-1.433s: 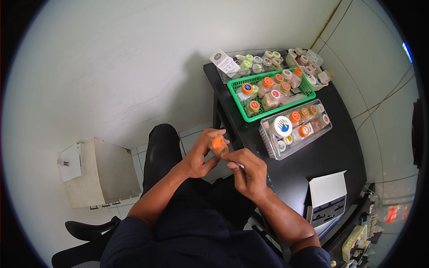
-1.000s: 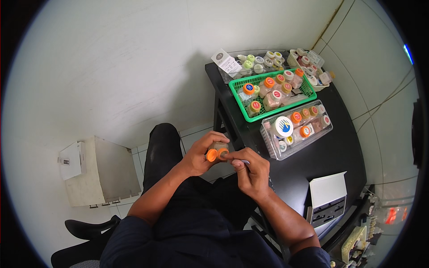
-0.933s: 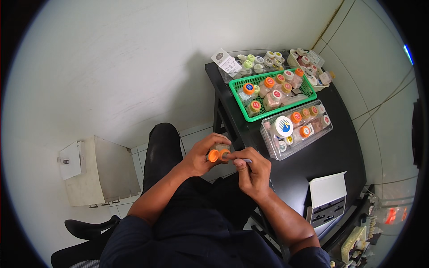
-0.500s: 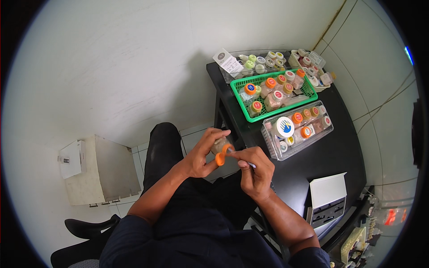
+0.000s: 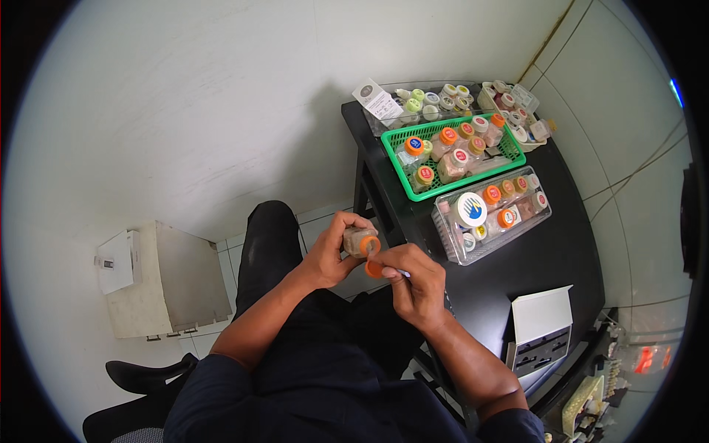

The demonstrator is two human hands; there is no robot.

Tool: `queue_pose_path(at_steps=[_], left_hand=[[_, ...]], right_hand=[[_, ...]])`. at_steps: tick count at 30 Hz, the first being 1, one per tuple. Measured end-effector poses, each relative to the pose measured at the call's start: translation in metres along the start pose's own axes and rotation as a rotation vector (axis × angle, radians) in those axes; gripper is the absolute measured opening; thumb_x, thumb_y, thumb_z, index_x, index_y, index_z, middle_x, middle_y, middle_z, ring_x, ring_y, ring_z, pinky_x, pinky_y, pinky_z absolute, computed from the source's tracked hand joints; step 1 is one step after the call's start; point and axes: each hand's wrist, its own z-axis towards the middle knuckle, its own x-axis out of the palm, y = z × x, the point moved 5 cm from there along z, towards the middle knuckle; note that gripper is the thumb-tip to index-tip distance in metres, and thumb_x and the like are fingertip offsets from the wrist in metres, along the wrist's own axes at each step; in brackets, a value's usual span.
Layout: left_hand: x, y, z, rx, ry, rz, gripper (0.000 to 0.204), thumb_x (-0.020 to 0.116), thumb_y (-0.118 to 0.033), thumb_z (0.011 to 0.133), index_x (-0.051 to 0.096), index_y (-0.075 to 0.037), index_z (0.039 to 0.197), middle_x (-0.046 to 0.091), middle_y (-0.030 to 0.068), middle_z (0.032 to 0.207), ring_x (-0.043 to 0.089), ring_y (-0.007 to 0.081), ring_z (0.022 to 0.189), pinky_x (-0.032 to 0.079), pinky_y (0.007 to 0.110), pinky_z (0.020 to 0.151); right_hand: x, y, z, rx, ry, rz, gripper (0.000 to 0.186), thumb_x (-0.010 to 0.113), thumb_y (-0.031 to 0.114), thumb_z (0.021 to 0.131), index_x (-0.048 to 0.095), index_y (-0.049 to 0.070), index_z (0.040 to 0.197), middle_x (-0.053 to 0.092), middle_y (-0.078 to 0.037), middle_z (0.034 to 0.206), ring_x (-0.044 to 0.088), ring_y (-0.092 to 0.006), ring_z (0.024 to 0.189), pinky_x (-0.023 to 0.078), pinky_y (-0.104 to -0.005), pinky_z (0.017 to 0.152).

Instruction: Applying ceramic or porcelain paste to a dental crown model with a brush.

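My left hand (image 5: 327,255) is wrapped around a small clear jar (image 5: 356,241) with an orange rim, held tilted above my lap with its mouth toward my right hand. An orange cap (image 5: 374,269) hangs open just below the mouth; whether it is hinged to the jar or held by fingers I cannot tell. My right hand (image 5: 417,284) pinches a thin pale stick-like tool (image 5: 403,273), whose light end shows past the fingers. Its other end points toward the jar mouth, partly hidden by my fingertips. The jar's contents look pale and are hard to make out.
On the black table (image 5: 484,295) at right stand a green basket (image 5: 413,196) and a clear tray (image 5: 461,260), both holding several capped jars. More jars sit behind. An open white case (image 5: 543,314) lies nearer. A white cabinet (image 5: 196,280) is at left.
The jar has turned so its mouth faces me more. The orange cap has swung slightly down and right. My right hand has shifted a little left with the tool.
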Motion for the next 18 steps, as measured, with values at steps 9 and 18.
queue_pose_path(at_steps=[9, 18], left_hand=[[0.002, -0.011, -0.001, -0.053, 0.094, 0.006, 0.065, 0.077, 0.007, 0.090, 0.052, -0.008, 0.148, 0.061, 0.0090, 0.127, 0.067, 0.0229, 0.113, 0.054, 0.035, 0.099], [0.004, -0.004, 0.002, -0.002, 0.108, 0.101, 0.062, 0.087, 0.000, 0.089, 0.054, -0.005, 0.141, 0.059, 0.0117, 0.135, 0.065, 0.0252, 0.128, 0.053, 0.040, 0.108]], right_hand=[[-0.002, -0.003, -0.002, 0.011, -0.051, 0.007, 0.011, 0.068, 0.001, 0.103, 0.077, -0.002, 0.108, 0.075, -0.013, 0.094, 0.072, -0.0230, 0.082, 0.056, -0.0332, 0.073], [-0.005, -0.003, -0.001, -0.008, -0.086, -0.032, 0.017, 0.071, -0.005, 0.098, 0.078, 0.002, 0.111, 0.072, -0.011, 0.092, 0.072, -0.0260, 0.077, 0.056, -0.0327, 0.069]])
